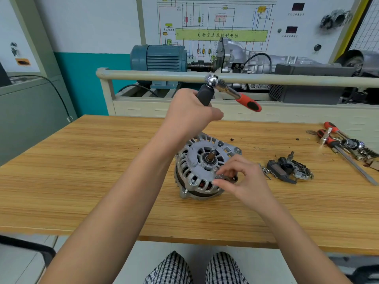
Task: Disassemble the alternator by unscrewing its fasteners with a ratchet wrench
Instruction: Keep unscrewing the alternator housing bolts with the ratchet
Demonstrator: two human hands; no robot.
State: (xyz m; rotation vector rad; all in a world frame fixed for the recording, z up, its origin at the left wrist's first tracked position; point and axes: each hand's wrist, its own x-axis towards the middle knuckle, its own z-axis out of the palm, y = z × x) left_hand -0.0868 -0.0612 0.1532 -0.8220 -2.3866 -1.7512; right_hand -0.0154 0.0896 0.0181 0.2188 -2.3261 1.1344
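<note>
Head view, item one?
— Alternator (202,171), mid-worktop (82,181). My left hand (189,113) grips the raised ratchet wrench (227,90); right hand (241,178) pinches a loosened fastener.
— Handling?
— Finish by fingertip, straight out.

A wooden workbench with loose parts and tools, training equipment behind.

The wooden table (82,181) carries removed dark components (290,171) at right and red-handled tools (336,140) near its far right edge. Behind stand a blue motor (160,58), a silver gearbox (256,58) and a wiring-diagram board (221,23).
</note>
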